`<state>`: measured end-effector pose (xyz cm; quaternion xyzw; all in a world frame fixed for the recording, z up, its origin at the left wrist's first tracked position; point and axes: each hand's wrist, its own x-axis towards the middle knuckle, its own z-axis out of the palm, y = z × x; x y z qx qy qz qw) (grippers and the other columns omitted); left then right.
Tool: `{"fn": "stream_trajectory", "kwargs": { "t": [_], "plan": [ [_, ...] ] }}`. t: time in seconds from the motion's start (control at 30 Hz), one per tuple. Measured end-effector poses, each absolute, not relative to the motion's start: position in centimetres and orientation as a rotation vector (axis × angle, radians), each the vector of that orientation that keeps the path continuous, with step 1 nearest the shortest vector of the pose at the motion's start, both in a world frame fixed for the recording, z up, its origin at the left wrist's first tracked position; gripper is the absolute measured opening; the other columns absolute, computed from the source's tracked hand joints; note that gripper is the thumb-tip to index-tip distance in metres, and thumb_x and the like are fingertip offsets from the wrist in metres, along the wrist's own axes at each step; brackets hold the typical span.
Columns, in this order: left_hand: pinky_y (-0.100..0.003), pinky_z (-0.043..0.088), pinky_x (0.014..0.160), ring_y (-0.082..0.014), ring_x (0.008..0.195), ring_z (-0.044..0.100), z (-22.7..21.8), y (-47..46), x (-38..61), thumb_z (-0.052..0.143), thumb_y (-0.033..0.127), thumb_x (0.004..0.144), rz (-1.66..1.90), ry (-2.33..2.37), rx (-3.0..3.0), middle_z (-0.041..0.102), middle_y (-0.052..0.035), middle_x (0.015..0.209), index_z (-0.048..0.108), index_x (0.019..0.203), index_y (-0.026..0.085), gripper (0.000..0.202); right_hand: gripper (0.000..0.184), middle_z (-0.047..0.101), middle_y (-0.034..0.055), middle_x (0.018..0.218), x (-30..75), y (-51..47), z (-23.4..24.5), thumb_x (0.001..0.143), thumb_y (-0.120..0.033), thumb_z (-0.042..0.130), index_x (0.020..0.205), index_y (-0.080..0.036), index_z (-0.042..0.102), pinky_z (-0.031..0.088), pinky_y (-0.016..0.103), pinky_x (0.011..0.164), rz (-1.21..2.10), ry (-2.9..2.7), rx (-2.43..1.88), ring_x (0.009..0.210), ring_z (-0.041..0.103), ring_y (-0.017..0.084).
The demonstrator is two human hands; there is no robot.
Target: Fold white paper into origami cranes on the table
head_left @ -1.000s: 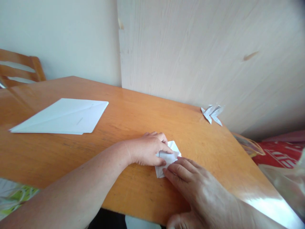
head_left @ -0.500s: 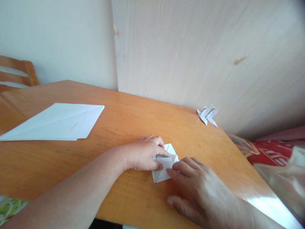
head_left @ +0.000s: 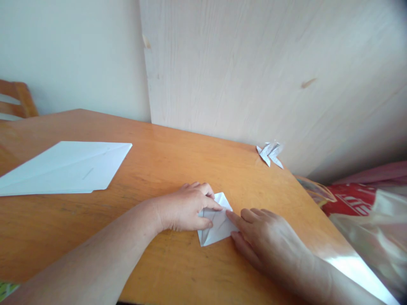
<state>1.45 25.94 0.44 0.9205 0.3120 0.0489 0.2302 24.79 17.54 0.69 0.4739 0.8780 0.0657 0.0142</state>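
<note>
The small folded piece of white paper (head_left: 216,222) lies flat on the glossy orange-brown wooden table (head_left: 159,169), towards its near edge and a little right of the middle, between the two hands. From where I stand, the tabletop catches a bright streak of light at its near right corner. Just past that corner sits a crumpled clear plastic bag with red printing (head_left: 359,203). Further back on the left rests a flat stack of large white paper sheets (head_left: 63,167), creased along a diagonal and well apart from the hands. At the far right edge a small finished white paper figure with pointed flaps (head_left: 269,153) lies where the table meets the pale wood-grain board (head_left: 254,72) that stands upright behind it. Left of the board is a plain cream wall (head_left: 70,55), and a brown wooden chair back (head_left: 15,99) shows at the far left.

The left hand (head_left: 186,207) is curled, knuckles up, its thumb and forefinger closed on the paper's left flap. The right hand (head_left: 270,241) lies palm down with the fingers stretched out and close together, their tips pressing on the paper's right edge.
</note>
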Motion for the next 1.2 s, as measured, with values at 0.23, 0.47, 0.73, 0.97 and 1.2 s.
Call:
{"fn": "stream_trajectory", "kwargs": {
  "t": [0.23,0.47,0.73,0.97,1.2],
  "plan": [
    [-0.038,0.039,0.102,-0.0233,0.116,0.049,0.72,25.84,1.47,0.065,0.037,0.083,0.114,0.875,2.528,0.054,-0.0029,0.124,0.064,0.128,0.042,0.045,0.024,0.069,0.0036,0.081,24.59,17.52,0.48,0.095,-0.027,0.047,0.111,-0.020,0.064,0.038,0.032,0.063,0.126,2.678,1.539,0.071,0.063,0.019],
    [-0.037,0.039,0.102,-0.0239,0.116,0.049,0.24,26.07,1.39,0.066,0.041,0.083,0.136,0.855,2.543,0.055,-0.0030,0.124,0.066,0.126,0.041,0.043,0.023,0.069,0.0033,0.081,24.73,17.49,0.90,0.095,-0.033,0.050,0.105,-0.021,0.066,0.034,0.033,0.062,0.136,2.674,1.625,0.069,0.062,0.020],
    [-0.038,0.039,0.102,-0.0241,0.117,0.049,0.26,25.97,1.42,0.065,0.040,0.083,0.123,0.879,2.526,0.055,-0.0031,0.126,0.063,0.130,0.040,0.046,0.021,0.064,0.0049,0.081,25.06,17.60,1.23,0.096,-0.029,0.049,0.087,-0.021,0.066,0.034,0.033,0.068,0.113,2.715,1.672,0.075,0.058,0.020],
    [-0.037,0.040,0.100,-0.0238,0.113,0.050,0.28,26.02,1.44,0.064,0.040,0.084,0.119,0.867,2.550,0.055,-0.0033,0.123,0.064,0.129,0.039,0.044,0.017,0.064,0.0044,0.083,24.46,18.03,1.20,0.096,-0.025,0.050,0.100,-0.021,0.066,0.036,0.033,0.068,0.128,2.674,1.623,0.074,0.057,0.020],
    [-0.037,0.040,0.099,-0.0241,0.112,0.051,0.00,26.08,1.45,0.066,0.042,0.083,0.130,0.876,2.555,0.056,-0.0036,0.123,0.065,0.128,0.039,0.045,0.013,0.065,0.0040,0.082,24.25,17.88,0.77,0.094,-0.022,0.053,0.097,-0.019,0.065,0.035,0.034,0.066,0.285,2.724,1.496,0.071,0.056,0.019]
  ]
}}
